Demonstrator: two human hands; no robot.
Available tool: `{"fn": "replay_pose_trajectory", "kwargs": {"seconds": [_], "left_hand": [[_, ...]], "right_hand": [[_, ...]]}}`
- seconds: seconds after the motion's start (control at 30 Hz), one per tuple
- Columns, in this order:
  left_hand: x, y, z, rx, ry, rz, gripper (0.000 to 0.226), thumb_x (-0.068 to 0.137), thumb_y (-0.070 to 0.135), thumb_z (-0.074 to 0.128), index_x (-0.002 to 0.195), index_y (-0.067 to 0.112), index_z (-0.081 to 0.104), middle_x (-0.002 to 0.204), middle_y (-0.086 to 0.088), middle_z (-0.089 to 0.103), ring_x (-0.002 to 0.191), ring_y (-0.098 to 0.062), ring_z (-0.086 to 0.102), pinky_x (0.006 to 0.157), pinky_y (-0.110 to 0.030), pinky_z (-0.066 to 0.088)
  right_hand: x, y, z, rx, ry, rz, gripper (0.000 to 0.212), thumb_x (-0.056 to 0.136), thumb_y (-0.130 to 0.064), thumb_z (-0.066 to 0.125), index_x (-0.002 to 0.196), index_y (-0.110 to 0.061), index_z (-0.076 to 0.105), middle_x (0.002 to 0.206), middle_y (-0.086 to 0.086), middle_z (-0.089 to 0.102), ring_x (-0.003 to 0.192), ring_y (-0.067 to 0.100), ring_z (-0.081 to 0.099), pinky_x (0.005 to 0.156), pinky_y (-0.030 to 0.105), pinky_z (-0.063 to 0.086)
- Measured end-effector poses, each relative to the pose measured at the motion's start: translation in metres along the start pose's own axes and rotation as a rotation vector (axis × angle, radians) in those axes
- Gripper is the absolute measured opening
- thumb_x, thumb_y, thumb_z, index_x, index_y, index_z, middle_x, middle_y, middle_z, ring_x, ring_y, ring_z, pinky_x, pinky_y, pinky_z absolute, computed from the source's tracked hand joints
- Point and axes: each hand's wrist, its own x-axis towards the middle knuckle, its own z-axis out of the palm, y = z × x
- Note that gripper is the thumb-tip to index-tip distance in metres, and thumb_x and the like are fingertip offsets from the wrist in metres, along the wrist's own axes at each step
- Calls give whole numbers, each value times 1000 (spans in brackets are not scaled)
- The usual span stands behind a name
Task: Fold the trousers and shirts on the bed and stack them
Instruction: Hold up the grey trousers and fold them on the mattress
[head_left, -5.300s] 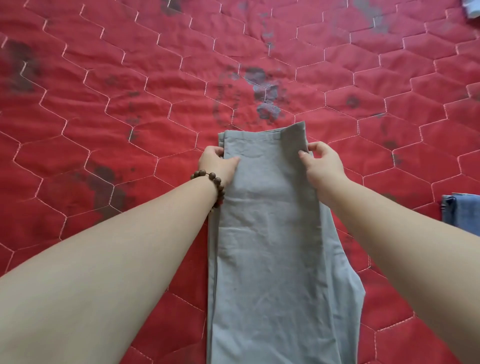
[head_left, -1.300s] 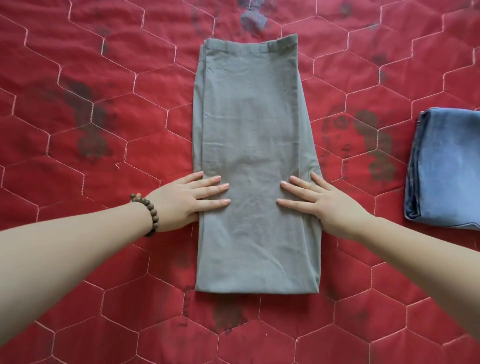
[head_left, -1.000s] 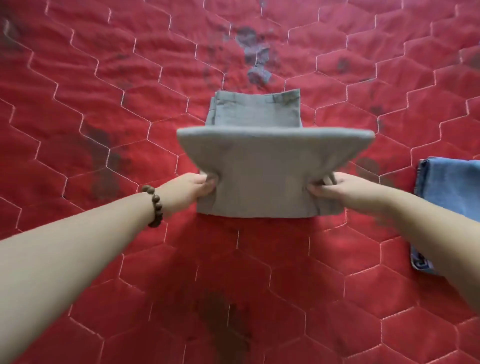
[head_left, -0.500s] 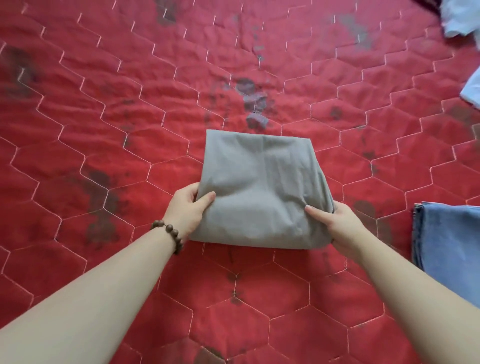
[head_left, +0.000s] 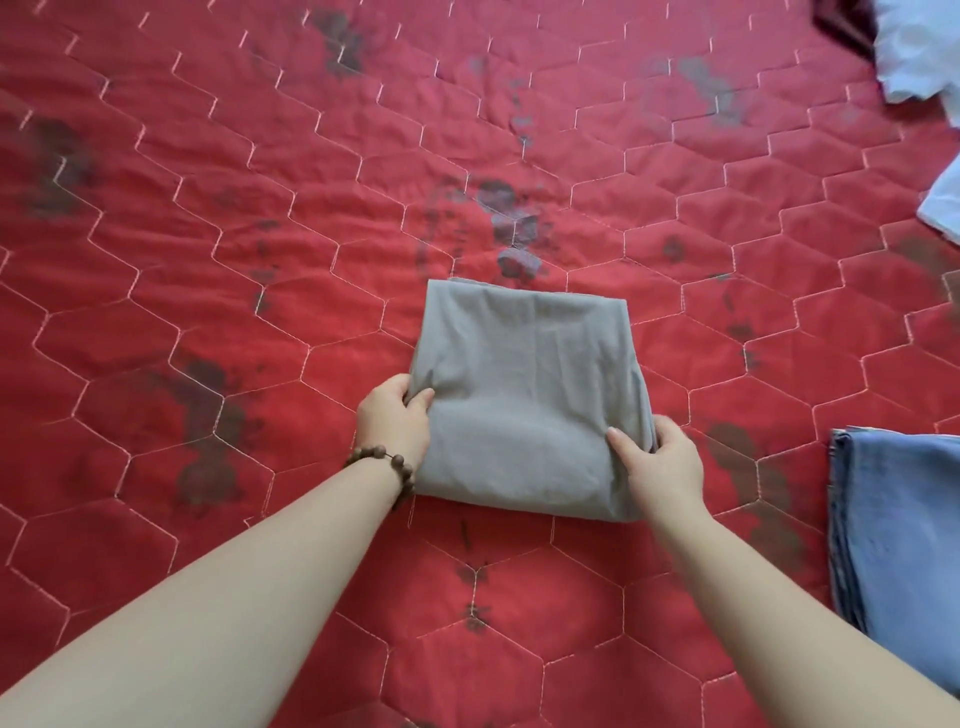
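The folded grey cotton trousers (head_left: 524, 400) lie on the red quilted bed (head_left: 208, 260), a soft, light, limp bundle. The left hand (head_left: 393, 422) and right hand (head_left: 661, 464) pinch its side edges, thumbs on top; that grip should suit lifting. The long axis seems to run away from the fingers. The folded blue denim garment (head_left: 898, 525) lies right of them.

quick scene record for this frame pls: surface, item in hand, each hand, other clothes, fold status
surface: red quilted bedspread
item: grey trousers, folded into a compact rectangle on the bedspread
left hand: grips the trousers' left edge, bead bracelet on wrist
right hand: grips the near right corner
other clothes: folded blue jeans at right; white garment top right
fold status: folded, not yet stacked
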Motion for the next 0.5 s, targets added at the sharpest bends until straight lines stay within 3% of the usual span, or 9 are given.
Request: {"fn": "replay_pose_trajectory", "kwargs": {"seconds": [0.03, 0.1, 0.13, 0.23, 0.3, 0.37, 0.5], "left_hand": [[-2, 5, 1, 29, 53, 13, 13, 91, 15, 57, 101, 7, 62, 96, -13, 64, 92, -31, 58, 75, -32, 40], [-8, 10, 6, 144, 140, 147, 50, 89, 16, 59, 137, 17, 46, 135, -14, 49, 126, -31, 45, 102, -39, 36], [-11, 10, 9, 285, 146, 277, 62, 89, 22, 59, 146, 24, 35, 147, -15, 38, 136, -32, 34, 110, -45, 30], [-17, 5, 28, 794, -86, 675, 63, 91, 50, 37, 151, 38, 18, 161, -6, 12, 148, -32, 5, 116, -58, 5], [-11, -4, 43, 977, -238, 767, 64, 91, 60, 14, 151, 40, 13, 162, 0, -1, 148, -32, -10, 114, -60, -8], [8, -10, 51, 1016, -235, 780, 68, 86, 68, 2, 150, 45, 4, 161, 3, -10, 145, -36, -17, 112, -62, -10], [49, -1, 52, 979, -195, 709, 72, 77, 83, 2, 142, 56, -15, 157, 6, -21, 142, -39, -25, 108, -70, -5]], "right_hand": [[-3, -4, 0, -102, 117, -71, 33, 84, -22, 69, 114, -13, 58, 112, 9, 60, 103, 28, 57, 86, 38, 44], [-8, -10, 4, -306, 311, -364, 46, 85, -18, 65, 128, -9, 52, 130, 16, 50, 121, 33, 48, 104, 46, 36], [-10, -13, 10, -410, 337, -542, 48, 85, -16, 63, 130, -7, 52, 136, 18, 48, 129, 34, 44, 110, 50, 29], [-16, -15, 40, -654, 102, -877, 55, 86, -22, 60, 138, -7, 49, 148, 13, 42, 141, 30, 33, 115, 56, 17], [-11, -9, 56, -793, -68, -951, 57, 92, -28, 58, 144, -10, 42, 152, 6, 36, 143, 25, 30, 116, 57, 17], [7, -6, 61, -871, -137, -903, 60, 97, -39, 47, 150, -17, 28, 158, -1, 24, 147, 19, 20, 119, 54, 8], [36, -5, 61, -900, -74, -756, 61, 95, -55, 29, 152, -37, 14, 162, -7, 3, 149, 15, -5, 116, 57, -7]]}}
